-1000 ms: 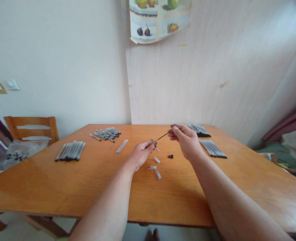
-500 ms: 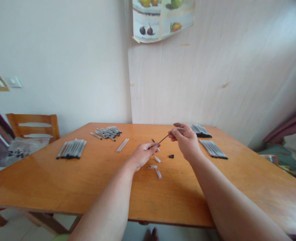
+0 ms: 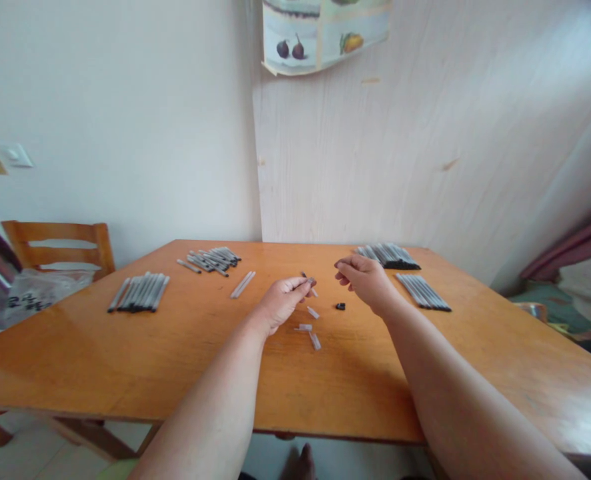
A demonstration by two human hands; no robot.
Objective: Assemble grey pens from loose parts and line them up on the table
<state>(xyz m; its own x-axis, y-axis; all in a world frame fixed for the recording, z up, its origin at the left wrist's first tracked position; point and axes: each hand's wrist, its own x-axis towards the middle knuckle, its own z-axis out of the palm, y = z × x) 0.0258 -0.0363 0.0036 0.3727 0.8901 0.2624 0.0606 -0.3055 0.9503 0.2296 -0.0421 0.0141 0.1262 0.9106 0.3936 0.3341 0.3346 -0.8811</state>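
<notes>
The wooden desk is bearing grouped pen barrels; a chair is standing alongside. Both hands are pinching nearly closed, their contents unclear.

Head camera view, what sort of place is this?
Probably a room in a home, though I can't be certain: there's a wooden table, a slatted wooden chair beside it, and a fruit picture on the wall behind.

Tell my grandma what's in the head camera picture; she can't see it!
A person's left hand and right hand hover apart above a wooden table. Pen-like sticks lie grouped on both sides, with small clear pieces near the middle.
</notes>
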